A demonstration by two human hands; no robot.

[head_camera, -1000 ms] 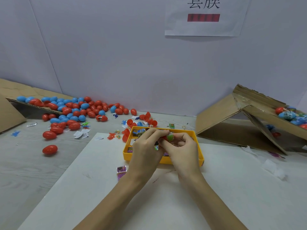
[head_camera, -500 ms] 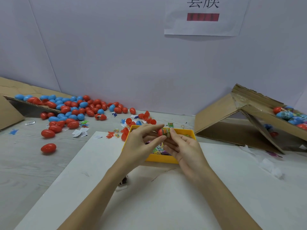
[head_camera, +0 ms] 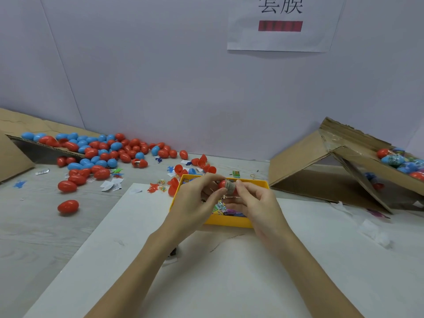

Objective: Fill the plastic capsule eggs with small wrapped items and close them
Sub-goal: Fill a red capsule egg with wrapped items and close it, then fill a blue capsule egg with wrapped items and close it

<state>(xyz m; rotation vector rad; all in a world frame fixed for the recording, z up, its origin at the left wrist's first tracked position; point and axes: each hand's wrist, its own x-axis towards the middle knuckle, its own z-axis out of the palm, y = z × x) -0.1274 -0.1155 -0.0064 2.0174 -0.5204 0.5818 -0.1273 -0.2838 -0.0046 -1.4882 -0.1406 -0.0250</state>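
Observation:
Both hands meet above the yellow tray (head_camera: 229,222). My left hand (head_camera: 197,200) pinches a red capsule egg (head_camera: 222,184) between thumb and fingers. My right hand (head_camera: 254,203) pinches a small wrapped item (head_camera: 230,186) with printed paper, pressed against the egg's right side. The tray holds several colourful wrapped items (head_camera: 221,207). Whether the egg is one half or whole is hidden by my fingers.
Several red and blue eggs (head_camera: 103,152) lie heaped at the back left, spilling off a cardboard sheet (head_camera: 13,125). Open red halves (head_camera: 202,164) and scraps lie behind the tray. A cardboard box (head_camera: 332,171) with filled eggs (head_camera: 399,161) stands right. A white board (head_camera: 206,271) covers the near table.
Both hands have lifted from inside the tray and now hold the egg and wrapped item higher, above its far edge. The wrapped item now shows its grey printed side.

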